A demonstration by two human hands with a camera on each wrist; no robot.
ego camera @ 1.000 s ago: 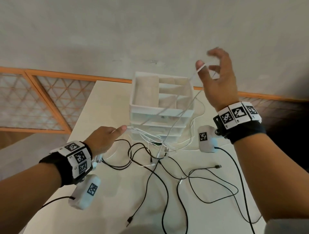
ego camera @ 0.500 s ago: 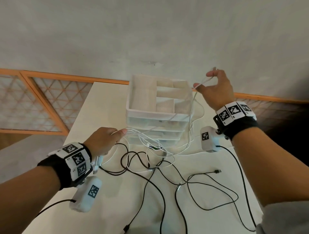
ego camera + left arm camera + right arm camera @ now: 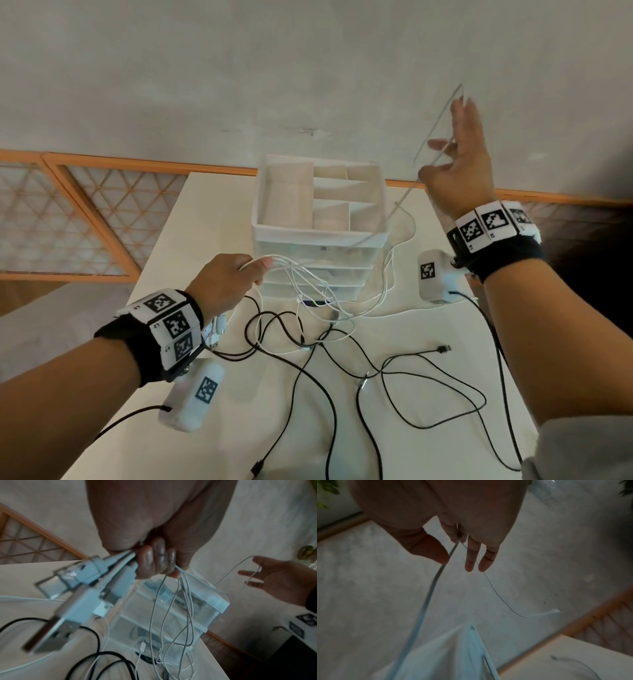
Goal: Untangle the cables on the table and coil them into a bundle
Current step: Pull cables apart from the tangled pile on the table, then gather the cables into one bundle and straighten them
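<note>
Cables lie in two colours on the white table (image 3: 191, 219): the black cables (image 3: 346, 359) are spread in loose crossing loops over the lower middle of the head view, and the white cables (image 3: 329, 291) hang in several loops in front of the plastic drawer box (image 3: 318, 236) at the centre. The left hand (image 3: 227, 282), at centre left, is clenched around the white strands; in the left wrist view the white plugs (image 3: 82, 601) stick out together from under its fingers (image 3: 154, 559), I think so that the ends stay collected in one place while the rest is sorted. The right hand (image 3: 459, 164) is raised in the upper right of the head view, its fingers mostly straight and spread, and one white strand (image 3: 407, 192) passes between them and runs down tight toward the box. In the right wrist view the strand goes between the thumb and the fingers (image 3: 471, 555), and its free end with a small plug (image 3: 555, 611) hangs beyond. It seems lifted so high to draw this strand out of the tangle. The black cables are not held by any hand and are not yet coiled.
</note>
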